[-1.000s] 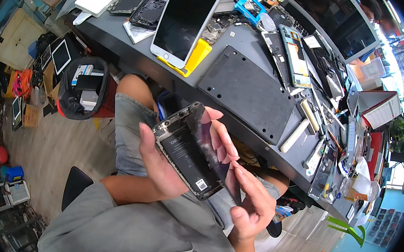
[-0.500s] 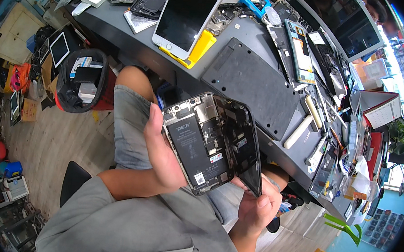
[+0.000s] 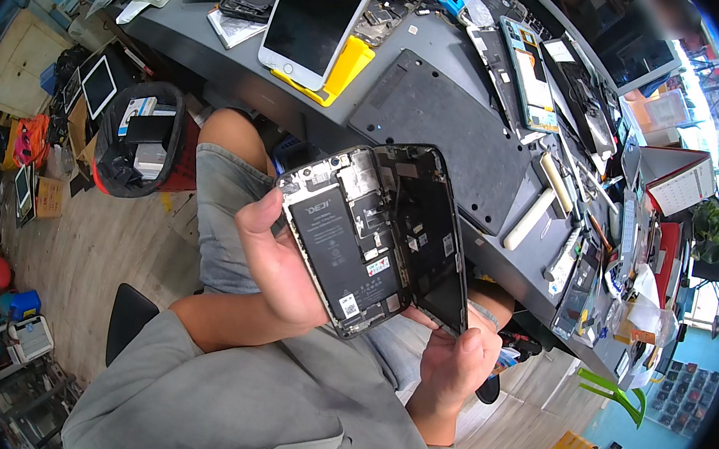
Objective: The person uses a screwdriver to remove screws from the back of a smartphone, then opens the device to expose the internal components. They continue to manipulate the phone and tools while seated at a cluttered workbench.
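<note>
An opened smartphone is held above my lap, its insides facing up, with a black battery along the left half and metal-shielded parts beside it. My left hand is closed around the phone's left edge, thumb upright at the upper corner. The screen half is folded out to the right like a book cover and joins the body along the middle. My right hand pinches the lower corner of that screen; some of its fingers are hidden behind it.
A grey workbench lies ahead, with a black mat, a white-framed phone on a yellow stand, a pale-handled hammer and opened phones. A lined bin stands at the left on the floor.
The screen half has opened wider from the body, showing more of its inner face. Both hands still hold the phone, and the bench has shifted slightly left in view.
</note>
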